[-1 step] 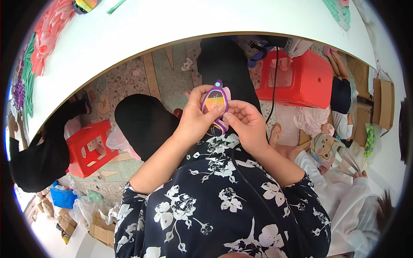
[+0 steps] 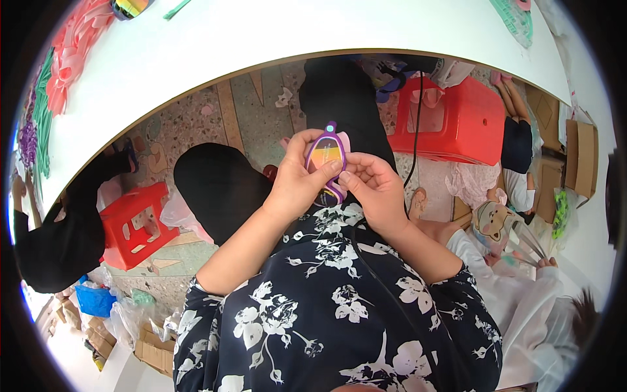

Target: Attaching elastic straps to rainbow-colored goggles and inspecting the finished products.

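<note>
Purple-framed swim goggles [image 2: 324,153] with a shiny orange-yellow lens are held upright above my lap. My left hand [image 2: 294,178] grips them from the left side, its thumb lying across the lens and its fingers behind. On the right, my right hand [image 2: 375,191] pinches the frame near the middle between thumb and forefinger; its other fingers are curled. Below the thumbs, the second lens looks dark and is partly covered. Something pale pink [image 2: 345,141] shows behind the goggles' right edge; I cannot make out what it is.
A white table [image 2: 281,29] curves across the far side, with pink straps [image 2: 75,55] and green straps [image 2: 43,134] at its left. Red stools stand left [image 2: 134,225] and right [image 2: 457,121]. A black cable [image 2: 418,124] hangs at right. Other people sit on both sides.
My hands and the goggles stay in place. At the right, another person's hands and the bag with an animal face have shifted slightly.
</note>
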`<control>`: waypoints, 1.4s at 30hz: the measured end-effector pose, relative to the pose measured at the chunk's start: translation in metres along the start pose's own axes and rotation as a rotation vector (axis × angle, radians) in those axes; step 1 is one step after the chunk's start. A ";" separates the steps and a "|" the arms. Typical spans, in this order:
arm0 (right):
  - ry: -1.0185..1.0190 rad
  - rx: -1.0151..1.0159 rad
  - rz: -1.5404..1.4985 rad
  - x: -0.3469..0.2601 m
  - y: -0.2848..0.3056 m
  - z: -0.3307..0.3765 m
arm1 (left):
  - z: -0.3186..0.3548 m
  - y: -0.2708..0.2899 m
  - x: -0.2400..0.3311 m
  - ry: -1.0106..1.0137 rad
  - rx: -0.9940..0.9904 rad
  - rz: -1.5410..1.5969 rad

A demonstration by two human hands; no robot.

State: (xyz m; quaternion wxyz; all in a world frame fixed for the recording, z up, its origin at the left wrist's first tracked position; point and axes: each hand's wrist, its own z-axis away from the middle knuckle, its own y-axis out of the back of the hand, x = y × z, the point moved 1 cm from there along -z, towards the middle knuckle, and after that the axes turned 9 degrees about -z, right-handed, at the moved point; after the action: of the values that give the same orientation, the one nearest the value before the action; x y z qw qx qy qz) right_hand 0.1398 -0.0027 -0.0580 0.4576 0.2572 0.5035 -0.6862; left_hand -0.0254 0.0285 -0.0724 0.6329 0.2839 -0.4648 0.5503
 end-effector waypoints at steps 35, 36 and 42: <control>0.623 -0.075 0.581 -0.023 0.021 0.028 | -0.011 -0.019 -0.002 -0.273 -0.174 0.001; 0.685 -0.087 0.629 -0.029 0.031 0.030 | -0.006 -0.028 0.009 -0.260 -0.215 0.024; 0.790 -0.157 0.656 -0.031 0.014 0.036 | 0.008 -0.019 0.018 -0.251 -0.302 0.199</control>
State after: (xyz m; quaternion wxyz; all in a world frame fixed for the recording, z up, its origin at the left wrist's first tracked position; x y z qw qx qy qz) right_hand 0.1698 -0.0257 -0.0264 0.4417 0.6056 0.5808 -0.3175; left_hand -0.0100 0.0250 -0.0496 0.5481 0.2051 -0.6426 0.4946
